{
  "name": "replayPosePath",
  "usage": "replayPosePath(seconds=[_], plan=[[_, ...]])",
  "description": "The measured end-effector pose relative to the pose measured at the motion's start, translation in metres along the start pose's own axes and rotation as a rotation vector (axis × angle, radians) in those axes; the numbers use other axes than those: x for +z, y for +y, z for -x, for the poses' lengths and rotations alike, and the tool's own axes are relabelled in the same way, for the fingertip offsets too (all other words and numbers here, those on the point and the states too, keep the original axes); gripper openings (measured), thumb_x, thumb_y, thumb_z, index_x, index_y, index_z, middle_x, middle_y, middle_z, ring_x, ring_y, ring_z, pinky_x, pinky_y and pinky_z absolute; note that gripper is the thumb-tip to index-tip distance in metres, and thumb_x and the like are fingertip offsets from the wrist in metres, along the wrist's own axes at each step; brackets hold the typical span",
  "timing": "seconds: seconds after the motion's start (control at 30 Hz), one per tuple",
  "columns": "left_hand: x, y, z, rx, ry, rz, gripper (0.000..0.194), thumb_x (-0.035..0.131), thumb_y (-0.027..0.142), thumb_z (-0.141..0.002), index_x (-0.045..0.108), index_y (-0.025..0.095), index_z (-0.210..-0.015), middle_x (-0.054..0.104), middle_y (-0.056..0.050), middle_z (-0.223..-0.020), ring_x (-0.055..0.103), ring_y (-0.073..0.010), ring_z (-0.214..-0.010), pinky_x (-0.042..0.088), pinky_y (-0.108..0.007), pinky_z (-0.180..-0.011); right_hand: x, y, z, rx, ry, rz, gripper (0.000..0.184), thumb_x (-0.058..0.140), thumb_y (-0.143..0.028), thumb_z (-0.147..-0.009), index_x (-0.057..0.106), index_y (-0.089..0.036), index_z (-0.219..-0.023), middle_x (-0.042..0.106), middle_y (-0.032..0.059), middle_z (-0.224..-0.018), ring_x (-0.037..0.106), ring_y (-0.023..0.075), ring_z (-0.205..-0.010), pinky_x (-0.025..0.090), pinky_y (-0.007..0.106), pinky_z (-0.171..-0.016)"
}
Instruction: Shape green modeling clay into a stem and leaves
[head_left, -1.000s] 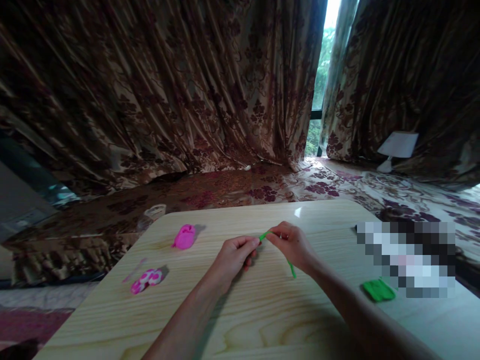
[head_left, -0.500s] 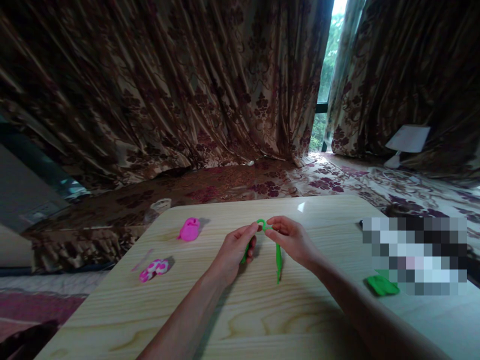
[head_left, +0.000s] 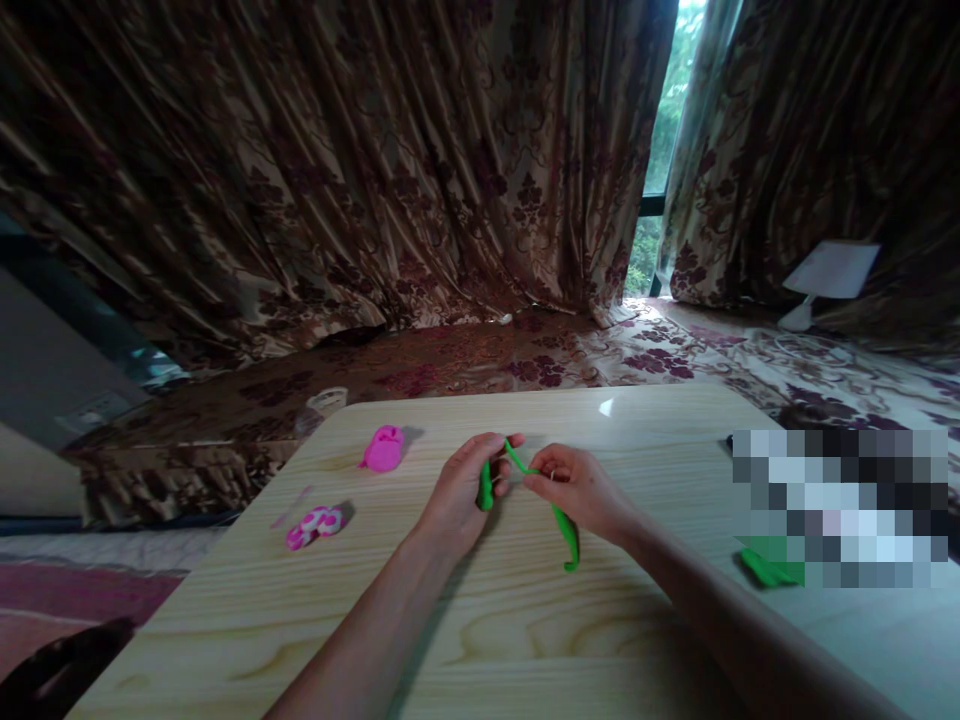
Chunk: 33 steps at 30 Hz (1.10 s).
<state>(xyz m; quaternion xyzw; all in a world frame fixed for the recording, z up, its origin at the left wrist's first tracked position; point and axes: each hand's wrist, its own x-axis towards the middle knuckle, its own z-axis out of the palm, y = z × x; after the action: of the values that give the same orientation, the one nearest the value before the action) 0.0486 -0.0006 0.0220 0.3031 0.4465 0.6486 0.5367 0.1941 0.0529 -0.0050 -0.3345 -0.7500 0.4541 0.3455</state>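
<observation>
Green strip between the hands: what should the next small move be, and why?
Probably ease the right hand slightly toward the left hand, giving the green strip some slack. The stretch spanning the gap between them is thin and nearly straight, clearly narrower than the part hanging below the right hand, so pulling might tear it there.

the tabletop [head_left: 480, 630] at lower centre is smooth, wood-grained, faintly glossy; the curtains [head_left: 337, 150] across the top are cloth with a satiny sheen; the green strip [head_left: 566, 537] at centre and pink lump [head_left: 384, 452] left of centre look matt and doughy.
</observation>
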Motion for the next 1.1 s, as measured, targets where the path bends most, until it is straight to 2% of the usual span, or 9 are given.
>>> replayPosePath(seconds=[0.1,0.2,0.33,0.47,0.67,0.8,0.93,1.03,1.1], plan=[[-0.001,-0.001,-0.001,-0.03,0.051,0.014,0.015,0.066,0.026,-0.07,0.058,0.017,-0.08,0.063,0.0,-0.073,0.052,-0.0072,-0.056,0.038,-0.018,-0.045,-0.006,-0.004,-0.003,0.004,0.015,-0.022,0.022,0.059,-0.033,-0.077,0.065,-0.017,-0.09,0.062,0.0006,-0.069,0.055,0.012,-0.059,0.039,0.02,-0.051],[0.0,-0.005,-0.001,-0.065,0.033,-0.06,0.023,0.066,0.026,-0.07,0.062,0.017,-0.091,0.059,0.002,-0.063,0.053,-0.0084,-0.056,0.04,-0.017,-0.046,-0.01,-0.011,-0.003,0.002,0.019,-0.071,0.024,0.054,-0.035,-0.08,0.069,-0.017,-0.082,0.06,0.0001,-0.065,0.05,0.01,-0.055,0.037,0.02,-0.049],[0.002,-0.008,0.0,-0.121,-0.004,-0.064,0.023,0.069,0.022,-0.068,0.066,0.016,-0.09,0.062,0.0,-0.071,0.059,-0.0095,-0.065,0.049,-0.02,-0.057,-0.01,-0.016,-0.004,0.043,0.036,-0.166,0.024,0.056,-0.036,-0.079,0.069,-0.016,-0.081,0.052,-0.0035,-0.054,0.041,0.0066,-0.045,0.031,0.018,-0.042],[0.002,-0.007,-0.001,-0.147,0.035,-0.048,0.025,0.069,0.014,-0.067,0.067,0.015,-0.091,0.062,0.0,-0.065,0.058,-0.0085,-0.057,0.051,-0.021,-0.058,-0.012,-0.012,-0.007,0.059,0.182,-0.265,0.022,0.064,-0.035,-0.073,0.068,-0.014,-0.079,0.052,-0.0038,-0.052,0.042,0.007,-0.044,0.031,0.019,-0.04],[0.005,-0.005,0.003,-0.22,-0.07,-0.17,0.018,0.066,0.012,-0.067,0.069,0.01,-0.084,0.061,-0.002,-0.055,0.055,-0.0093,-0.05,0.051,-0.022,-0.055,-0.027,-0.009,-0.013,0.06,0.372,-0.354,0.027,0.061,-0.041,-0.076,0.065,-0.014,-0.082,0.049,-0.0046,-0.052,0.042,0.0064,-0.043,0.03,0.019,-0.041],[-0.002,-0.005,-0.001,-0.148,0.047,-0.176,0.016,0.065,0.009,-0.064,0.069,0.009,-0.079,0.064,-0.005,-0.057,0.06,-0.0132,-0.054,0.052,-0.025,-0.057,-0.042,-0.01,-0.019,0.02,0.525,-0.593,0.024,0.063,-0.038,-0.076,0.063,-0.015,-0.081,0.048,-0.0052,-0.055,0.042,0.0056,-0.046,0.033,0.018,-0.044],[-0.023,0.004,-0.015,-0.003,0.224,-0.154,0.015,0.061,0.006,-0.065,0.065,0.013,-0.077,0.062,0.002,-0.055,0.059,-0.0083,-0.049,0.048,-0.018,-0.054,-0.06,-0.013,-0.023,-0.023,0.645,-0.818,0.019,0.066,-0.033,-0.073,0.061,-0.015,-0.075,0.05,-0.0043,-0.059,0.04,0.0045,-0.047,0.033,0.016,-0.043],[-0.031,0.011,-0.02,0.039,0.264,-0.11,0.017,0.055,0.003,-0.067,0.062,0.014,-0.077,0.065,0.001,-0.065,0.062,-0.0087,-0.057,0.052,-0.02,-0.062,-0.064,-0.016,-0.024,-0.044,0.64,-0.88,0.016,0.067,-0.031,-0.073,0.062,-0.017,-0.08,0.053,-0.0046,-0.063,0.041,0.0039,-0.047,0.034,0.015,-0.043],[-0.026,0.012,-0.016,0.005,0.22,-0.094,0.019,0.053,0.002,-0.067,0.062,0.014,-0.079,0.067,-0.002,-0.073,0.064,-0.0112,-0.061,0.053,-0.024,-0.065,-0.057,-0.017,-0.021,-0.033,0.552,-0.913,0.02,0.067,-0.031,-0.072,0.063,-0.019,-0.087,0.055,-0.0051,-0.065,0.043,0.0033,-0.048,0.035,0.015,-0.044]])
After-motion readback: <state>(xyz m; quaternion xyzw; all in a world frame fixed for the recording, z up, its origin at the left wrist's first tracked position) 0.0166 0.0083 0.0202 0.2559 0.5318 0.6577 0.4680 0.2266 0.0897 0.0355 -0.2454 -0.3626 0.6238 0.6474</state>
